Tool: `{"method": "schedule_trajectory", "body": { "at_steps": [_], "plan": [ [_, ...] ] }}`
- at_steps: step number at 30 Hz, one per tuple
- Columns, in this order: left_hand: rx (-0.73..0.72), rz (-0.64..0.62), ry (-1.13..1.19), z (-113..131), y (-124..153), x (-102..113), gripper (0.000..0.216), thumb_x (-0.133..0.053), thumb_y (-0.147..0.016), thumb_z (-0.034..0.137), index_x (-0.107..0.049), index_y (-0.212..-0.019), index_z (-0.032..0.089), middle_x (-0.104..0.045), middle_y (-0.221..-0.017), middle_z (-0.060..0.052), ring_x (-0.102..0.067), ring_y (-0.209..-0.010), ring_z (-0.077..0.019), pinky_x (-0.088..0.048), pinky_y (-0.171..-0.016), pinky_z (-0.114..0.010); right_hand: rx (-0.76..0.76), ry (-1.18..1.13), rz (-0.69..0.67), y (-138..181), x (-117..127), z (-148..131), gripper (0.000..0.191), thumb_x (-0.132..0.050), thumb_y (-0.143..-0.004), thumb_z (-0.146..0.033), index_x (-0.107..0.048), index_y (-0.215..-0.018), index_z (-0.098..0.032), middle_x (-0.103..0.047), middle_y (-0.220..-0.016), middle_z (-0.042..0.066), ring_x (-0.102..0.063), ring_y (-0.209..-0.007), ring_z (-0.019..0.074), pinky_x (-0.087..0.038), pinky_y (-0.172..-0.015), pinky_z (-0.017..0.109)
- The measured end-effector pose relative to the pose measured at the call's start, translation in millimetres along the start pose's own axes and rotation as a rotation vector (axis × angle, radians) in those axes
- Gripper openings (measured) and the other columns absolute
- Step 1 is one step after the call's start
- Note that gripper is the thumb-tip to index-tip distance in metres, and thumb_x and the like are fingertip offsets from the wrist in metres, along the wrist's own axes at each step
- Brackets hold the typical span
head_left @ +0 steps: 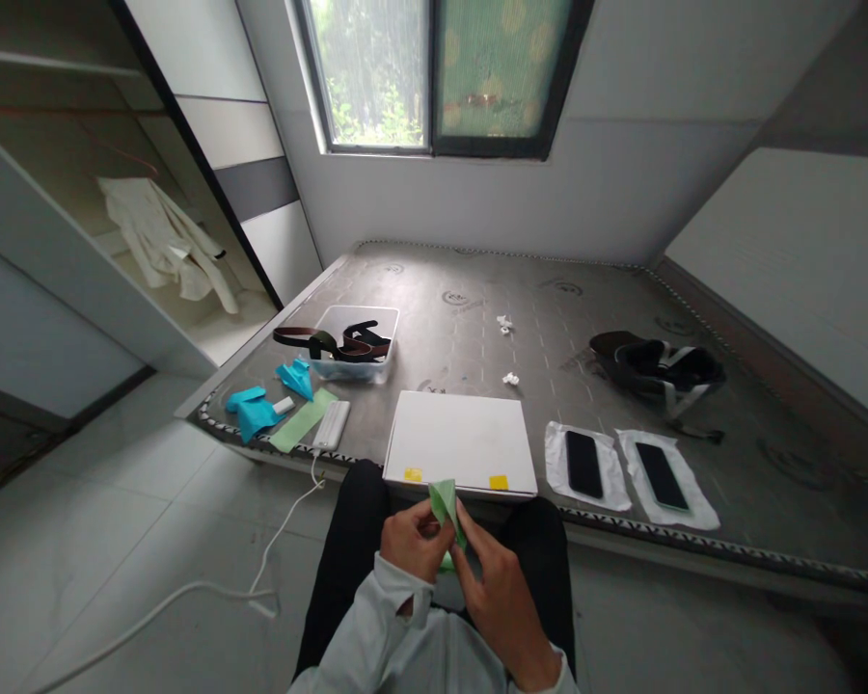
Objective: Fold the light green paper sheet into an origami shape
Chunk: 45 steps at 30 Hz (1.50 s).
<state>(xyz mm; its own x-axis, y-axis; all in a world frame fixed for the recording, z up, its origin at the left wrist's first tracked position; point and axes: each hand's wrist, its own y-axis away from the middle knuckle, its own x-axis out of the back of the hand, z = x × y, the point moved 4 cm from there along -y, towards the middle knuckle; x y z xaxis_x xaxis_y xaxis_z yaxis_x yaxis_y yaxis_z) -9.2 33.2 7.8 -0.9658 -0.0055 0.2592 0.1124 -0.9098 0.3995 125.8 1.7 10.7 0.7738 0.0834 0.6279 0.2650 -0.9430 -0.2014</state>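
Observation:
Between my hands, above my lap, is a folded piece of thin green paper (pixel 444 498). My left hand (pixel 411 542) pinches it from the left, fingers curled. From the other side my right hand (pixel 498 583) grips it with thumb and fingertips. Some of the green paper shows below the fingers; the rest is hidden. Just beyond my hands lies a flat white box (pixel 459 434) with two yellow stickers on its front edge.
Left: a clear plastic bin (pixel 387 361) with belts, crumpled blue paper (pixel 257 416), a green sheet (pixel 295 426), a white power strip (pixel 332 425). Right: two phones (pixel 584 465) (pixel 662 475) on white wraps, a black cap-like item (pixel 658 366). Small white scraps (pixel 510 379) lie farther back.

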Motion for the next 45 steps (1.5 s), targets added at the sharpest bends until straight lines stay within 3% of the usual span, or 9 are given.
{"method": "schedule_trajectory", "body": {
  "at_steps": [9,17,21,23,28,33,38,42,45],
  "plan": [
    [-0.101,-0.027,-0.120,2,4,-4,0.042,-0.055,-0.077,0.056,-0.074,-0.072,0.018,-0.069,-0.065,0.001,-0.054,-0.058,0.0013,-0.038,-0.060,-0.008,-0.168,-0.090,0.085,0,1,10,0.045,-0.041,-0.103,-0.030,-0.056,-0.142,-0.013,-0.064,-0.130,0.011,-0.064,-0.119,0.0186,-0.050,-0.101,0.024],
    [-0.128,0.079,-0.095,4,3,-1,0.037,-0.064,-0.073,0.050,-0.075,-0.102,0.030,-0.078,-0.088,-0.001,-0.069,-0.074,-0.0081,-0.048,-0.064,-0.010,-0.342,-0.155,0.088,-3,6,10,0.046,-0.042,-0.099,-0.038,-0.067,-0.132,-0.019,-0.068,-0.122,0.010,-0.068,-0.110,0.0256,-0.054,-0.094,0.029],
    [-0.177,0.060,-0.197,-10,-9,2,0.035,-0.054,-0.078,0.047,-0.077,-0.101,0.033,-0.079,-0.098,-0.003,-0.073,-0.095,-0.0133,-0.054,-0.083,-0.014,-0.384,-0.094,0.127,-3,10,15,0.047,-0.041,-0.095,-0.036,-0.070,-0.129,-0.019,-0.071,-0.114,0.011,-0.072,-0.100,0.0256,-0.056,-0.084,0.027],
    [-0.164,0.006,-0.194,-16,-17,7,0.037,-0.056,-0.076,0.036,-0.075,-0.108,0.034,-0.075,-0.114,0.002,-0.071,-0.109,-0.0134,-0.055,-0.094,-0.016,-0.425,-0.040,0.167,-1,14,20,0.049,-0.041,-0.089,-0.030,-0.071,-0.126,-0.019,-0.074,-0.103,0.010,-0.074,-0.082,0.0239,-0.056,-0.078,0.028],
    [-0.110,-0.177,-0.086,-15,-26,14,0.042,-0.056,-0.070,0.023,-0.076,-0.106,0.028,-0.074,-0.116,0.002,-0.069,-0.112,-0.0094,-0.053,-0.100,-0.015,-0.444,-0.080,0.156,2,23,28,0.055,-0.040,-0.075,-0.019,-0.073,-0.119,-0.022,-0.070,-0.076,0.003,-0.053,-0.048,0.0156,-0.046,-0.057,0.026],
    [-0.020,-0.201,0.200,-14,-25,11,0.038,-0.053,-0.064,0.019,-0.079,-0.091,0.014,-0.078,-0.098,-0.005,-0.068,-0.083,-0.0076,-0.052,-0.073,-0.013,-0.517,-0.526,0.162,10,22,45,0.040,-0.051,-0.081,-0.031,-0.074,-0.110,-0.016,-0.071,-0.095,0.008,-0.061,-0.074,0.0191,-0.048,-0.064,0.026],
    [-0.090,-0.304,0.259,-10,-20,6,0.038,-0.051,-0.061,0.017,-0.079,-0.087,0.014,-0.077,-0.098,-0.005,-0.066,-0.087,-0.0075,-0.050,-0.076,-0.014,-0.496,-1.009,0.165,12,24,52,0.044,-0.060,-0.084,-0.049,-0.071,-0.110,-0.014,-0.069,-0.115,0.014,-0.065,-0.102,0.0250,-0.053,-0.083,0.030],
    [-0.173,-0.418,0.242,-2,-15,4,0.034,-0.058,-0.061,0.022,-0.080,-0.087,0.017,-0.075,-0.107,-0.007,-0.067,-0.100,-0.0114,-0.052,-0.089,-0.018,-0.593,-0.993,0.065,7,22,53,0.063,-0.073,-0.083,-0.050,-0.048,-0.132,-0.018,-0.070,-0.109,0.014,-0.069,-0.081,0.0207,-0.054,-0.071,0.030],
    [-0.156,-0.532,0.306,-2,-12,3,0.041,-0.063,-0.059,0.031,-0.080,-0.093,0.017,-0.074,-0.110,-0.007,-0.067,-0.101,-0.0120,-0.051,-0.090,-0.017,-0.623,-0.956,0.111,6,21,54,0.079,-0.079,-0.078,-0.047,-0.037,-0.138,-0.018,-0.071,-0.103,0.012,-0.068,-0.072,0.0184,-0.053,-0.064,0.027]
  ]
}}
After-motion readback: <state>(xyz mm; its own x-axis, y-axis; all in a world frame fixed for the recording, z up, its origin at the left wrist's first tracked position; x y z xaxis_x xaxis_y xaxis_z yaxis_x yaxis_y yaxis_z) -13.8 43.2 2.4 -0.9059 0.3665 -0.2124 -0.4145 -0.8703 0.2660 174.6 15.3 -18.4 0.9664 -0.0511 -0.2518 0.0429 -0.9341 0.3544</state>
